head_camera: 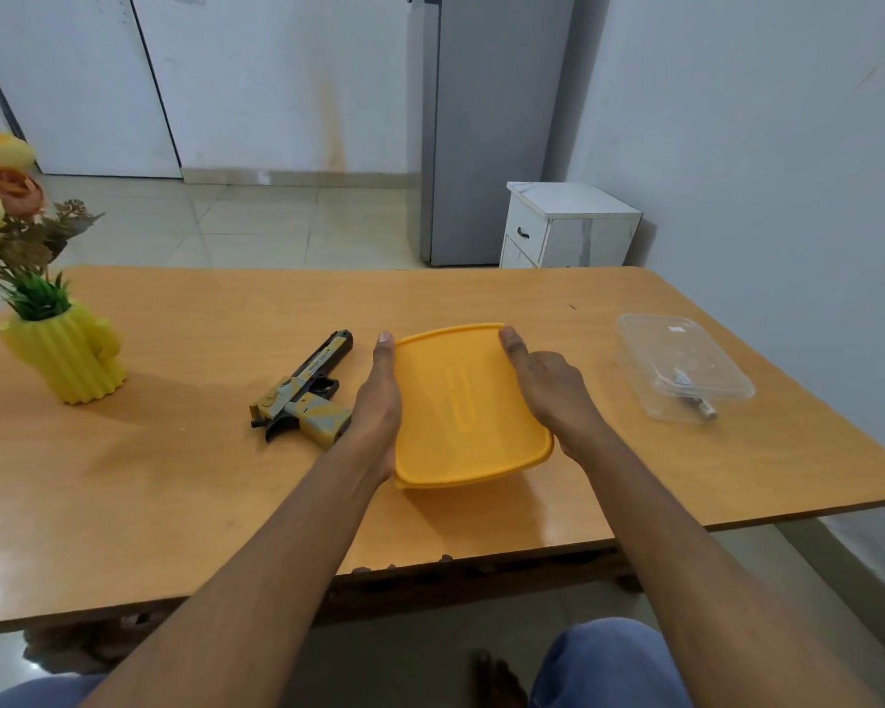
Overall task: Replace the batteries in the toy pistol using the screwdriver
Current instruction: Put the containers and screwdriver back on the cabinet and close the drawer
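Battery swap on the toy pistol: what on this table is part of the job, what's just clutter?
Job:
- toy pistol, lying left of the hands
- yellow box, held at its sides by left hand and right hand; contents hidden
- clear tub, small metal parts inside, probably

Clutter:
- yellow vase with flowers
- white cabinet

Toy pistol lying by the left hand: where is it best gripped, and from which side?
Probably by the grip, from above and the near side. The pistol lies flat, barrel pointing away, and the grip is its thick end, just beside the left hand.
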